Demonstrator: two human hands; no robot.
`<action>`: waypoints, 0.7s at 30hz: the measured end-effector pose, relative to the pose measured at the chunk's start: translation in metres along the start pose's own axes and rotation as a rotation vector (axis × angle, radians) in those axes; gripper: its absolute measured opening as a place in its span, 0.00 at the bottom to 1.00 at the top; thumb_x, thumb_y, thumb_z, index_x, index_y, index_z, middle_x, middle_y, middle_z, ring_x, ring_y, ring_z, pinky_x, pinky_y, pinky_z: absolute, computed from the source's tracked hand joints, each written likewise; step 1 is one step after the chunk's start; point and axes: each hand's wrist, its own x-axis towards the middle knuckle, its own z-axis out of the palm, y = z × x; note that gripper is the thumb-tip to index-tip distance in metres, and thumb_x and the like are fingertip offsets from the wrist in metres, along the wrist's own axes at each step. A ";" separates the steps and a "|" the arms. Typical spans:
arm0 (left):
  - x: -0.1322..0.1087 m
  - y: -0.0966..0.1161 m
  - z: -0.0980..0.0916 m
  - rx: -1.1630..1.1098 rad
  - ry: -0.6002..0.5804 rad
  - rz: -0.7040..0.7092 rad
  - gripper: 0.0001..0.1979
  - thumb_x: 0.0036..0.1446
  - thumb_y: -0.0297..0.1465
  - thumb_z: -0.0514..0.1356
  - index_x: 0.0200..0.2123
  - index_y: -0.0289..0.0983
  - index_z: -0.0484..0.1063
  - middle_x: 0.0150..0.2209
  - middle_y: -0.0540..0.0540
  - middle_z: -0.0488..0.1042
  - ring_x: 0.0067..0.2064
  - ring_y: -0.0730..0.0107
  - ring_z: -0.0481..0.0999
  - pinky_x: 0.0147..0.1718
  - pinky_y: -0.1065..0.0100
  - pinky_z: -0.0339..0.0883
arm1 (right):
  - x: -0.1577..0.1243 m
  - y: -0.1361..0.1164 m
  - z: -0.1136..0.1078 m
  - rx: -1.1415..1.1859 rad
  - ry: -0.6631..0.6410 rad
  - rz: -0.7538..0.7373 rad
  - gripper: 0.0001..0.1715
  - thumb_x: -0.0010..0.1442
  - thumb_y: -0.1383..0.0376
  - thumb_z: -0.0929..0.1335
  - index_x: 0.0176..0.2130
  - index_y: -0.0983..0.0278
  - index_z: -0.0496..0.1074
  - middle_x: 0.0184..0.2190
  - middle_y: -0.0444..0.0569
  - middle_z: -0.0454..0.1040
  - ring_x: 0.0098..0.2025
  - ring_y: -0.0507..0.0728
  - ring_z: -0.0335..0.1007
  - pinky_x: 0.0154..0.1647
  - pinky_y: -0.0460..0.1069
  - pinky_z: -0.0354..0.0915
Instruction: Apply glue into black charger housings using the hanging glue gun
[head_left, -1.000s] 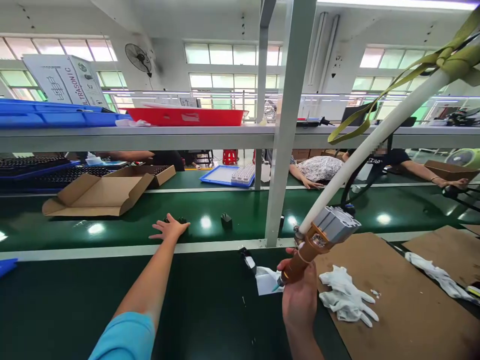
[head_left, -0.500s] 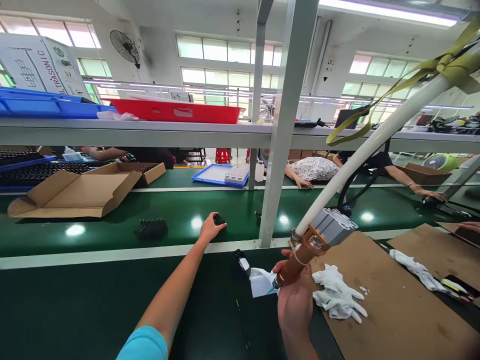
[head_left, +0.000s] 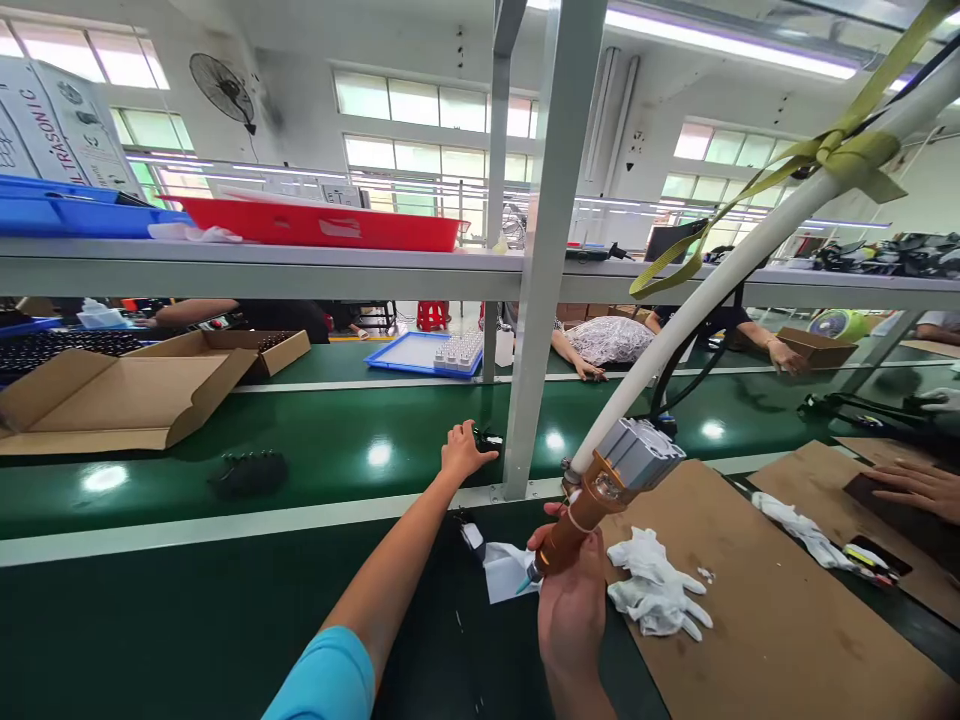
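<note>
Pick-up judged in hand: part [head_left: 488,439] on belt [head_left: 337,440], beside post [head_left: 536,300], touched by left hand [head_left: 463,452]; pinch cannot be told. Dispenser [head_left: 574,520] clamped in right hand [head_left: 571,612], tip over paper [head_left: 502,572]. Firm pinch needed before any lift.

Small black part [head_left: 489,439] half under left hand [head_left: 461,455], shape unclear; white hose [head_left: 720,290] past right edge.

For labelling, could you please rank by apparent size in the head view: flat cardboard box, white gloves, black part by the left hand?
1. cardboard box
2. white gloves, nearer the camera
3. black part, at the left hand
</note>
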 end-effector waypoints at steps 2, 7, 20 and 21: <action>0.002 0.004 0.000 0.019 0.003 0.013 0.41 0.45 0.50 0.65 0.57 0.37 0.57 0.55 0.33 0.64 0.57 0.47 0.63 0.47 0.57 0.63 | 0.000 0.001 0.000 -0.001 0.005 -0.007 0.17 0.63 0.50 0.59 0.41 0.58 0.66 0.38 0.45 0.70 0.29 0.51 0.68 0.28 0.48 0.61; 0.001 0.007 0.002 0.058 0.040 0.023 0.34 0.49 0.51 0.61 0.53 0.36 0.62 0.51 0.33 0.67 0.55 0.44 0.64 0.47 0.52 0.62 | -0.001 0.003 -0.001 0.014 -0.020 0.003 0.18 0.63 0.50 0.59 0.43 0.57 0.66 0.38 0.44 0.71 0.29 0.51 0.68 0.29 0.48 0.61; -0.065 -0.064 -0.087 -0.036 -0.046 0.244 0.21 0.53 0.42 0.60 0.49 0.42 0.66 0.49 0.46 0.69 0.48 0.59 0.71 0.46 0.64 0.65 | -0.003 0.001 0.000 0.037 -0.046 0.023 0.20 0.61 0.49 0.61 0.45 0.58 0.66 0.38 0.46 0.72 0.28 0.51 0.67 0.27 0.47 0.59; -0.078 -0.070 -0.094 -0.049 -0.088 0.283 0.21 0.52 0.41 0.62 0.48 0.42 0.67 0.48 0.46 0.70 0.48 0.59 0.72 0.46 0.64 0.65 | -0.003 0.000 0.001 0.029 -0.042 0.015 0.19 0.61 0.49 0.61 0.44 0.58 0.66 0.39 0.45 0.71 0.28 0.51 0.67 0.27 0.47 0.59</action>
